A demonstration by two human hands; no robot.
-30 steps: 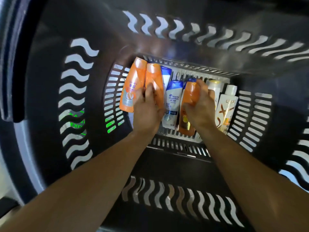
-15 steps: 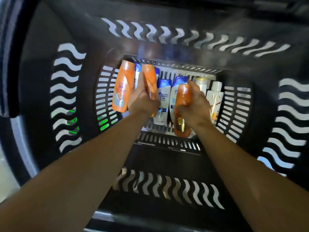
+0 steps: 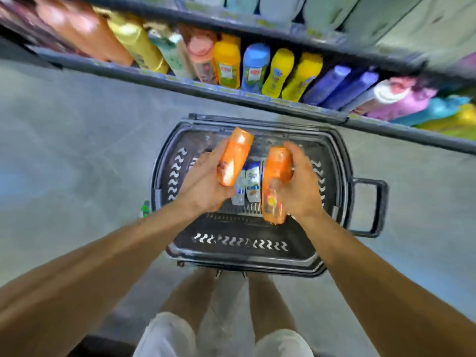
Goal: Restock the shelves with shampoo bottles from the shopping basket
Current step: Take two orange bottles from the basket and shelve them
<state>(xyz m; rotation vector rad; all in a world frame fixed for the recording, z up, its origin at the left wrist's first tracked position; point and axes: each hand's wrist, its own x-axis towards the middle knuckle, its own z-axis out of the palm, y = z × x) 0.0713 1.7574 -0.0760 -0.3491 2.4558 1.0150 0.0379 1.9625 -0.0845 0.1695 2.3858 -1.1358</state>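
While standing over black slotted plastic shopping basket (image 3: 332, 161) on grey floor (image 3: 77, 150) — left hand (image 3: 206, 186) wrapped round one orange plastic shampoo bottle (image 3: 233, 157), right hand (image 3: 296, 186) round second orange shampoo bottle (image 3: 274, 184), both held above basket; white-and-blue shampoo bottles (image 3: 251, 185) lying inside; stocked shelf (image 3: 231, 95) of coloured bottles just beyond

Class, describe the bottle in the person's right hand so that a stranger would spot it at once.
Find the black basket on the floor below the shelf. Above it, the right hand grips an orange bottle. It stands nearly upright, unlike the tilted one beside it.
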